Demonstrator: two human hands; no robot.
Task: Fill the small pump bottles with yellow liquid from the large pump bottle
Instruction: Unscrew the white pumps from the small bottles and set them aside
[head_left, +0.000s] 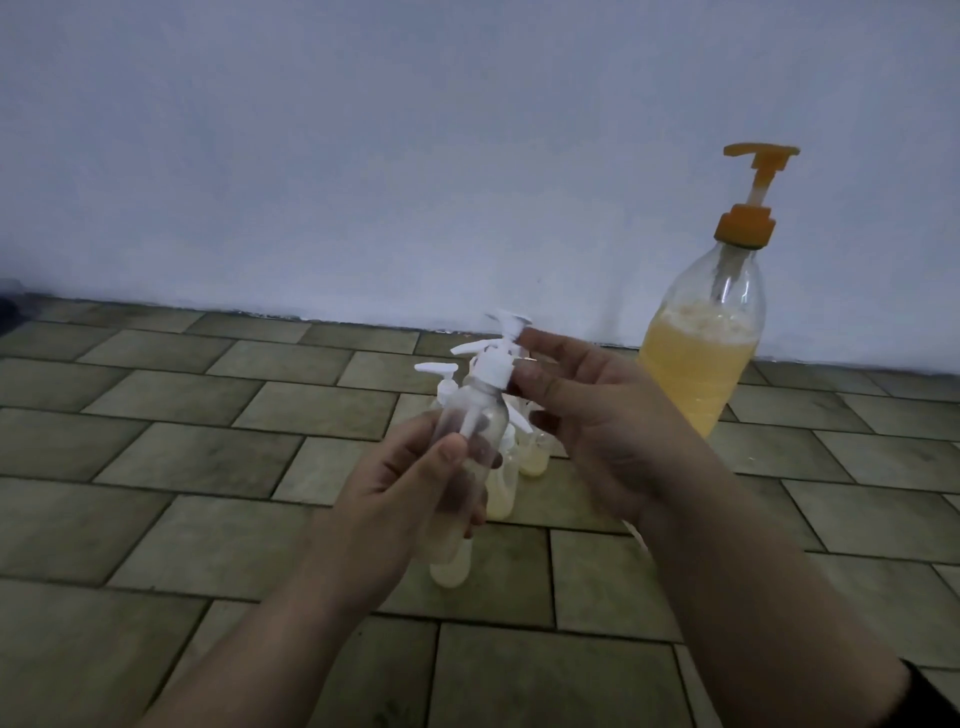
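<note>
My left hand (400, 488) grips a small clear pump bottle (470, 421) around its body and holds it tilted above the floor. The fingertips of my right hand (587, 415) pinch that bottle's white pump cap (491, 371). Part of the bottle's lower end is hidden by my left fingers. The large pump bottle (701, 353) stands to the right near the wall, about half full of yellow liquid, with an orange pump head (761, 156). Several small bottles holding pale yellow liquid (501, 488) stand on the floor behind and below my hands.
The floor is laid with greenish-brown brick-shaped tiles (156, 467). A pale painted wall (363, 156) rises right behind the bottles. A dark sleeve edge (930, 691) shows at the lower right.
</note>
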